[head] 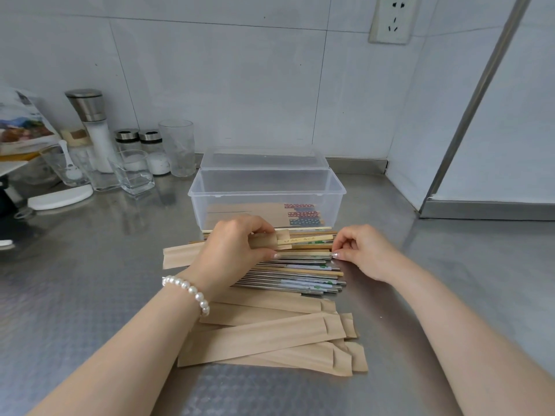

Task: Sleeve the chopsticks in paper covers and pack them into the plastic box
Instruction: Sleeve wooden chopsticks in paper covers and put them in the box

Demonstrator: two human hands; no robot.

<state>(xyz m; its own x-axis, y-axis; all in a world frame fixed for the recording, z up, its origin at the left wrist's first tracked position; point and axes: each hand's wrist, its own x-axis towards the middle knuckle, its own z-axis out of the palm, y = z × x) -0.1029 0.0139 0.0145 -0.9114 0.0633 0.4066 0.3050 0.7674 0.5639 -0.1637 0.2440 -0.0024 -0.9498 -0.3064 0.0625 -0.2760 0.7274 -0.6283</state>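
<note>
My left hand (232,250) grips a brown paper cover (180,256) near its open end, above a row of loose chopsticks (300,273) on the steel counter. A pair of pale chopsticks (312,239) sticks partway into that cover. My right hand (362,250) pinches the right ends of this pair. Behind the hands stands the clear plastic box (265,193), lid open, with sleeved chopsticks (270,213) lying inside. A pile of empty paper covers (270,334) lies nearer to me.
At the back left stand a grinder (90,124), two shakers (141,148), several glasses (177,147) and a white plate (60,198). A tiled wall with a socket (392,19) rises behind. A steel post (471,106) bounds the right side.
</note>
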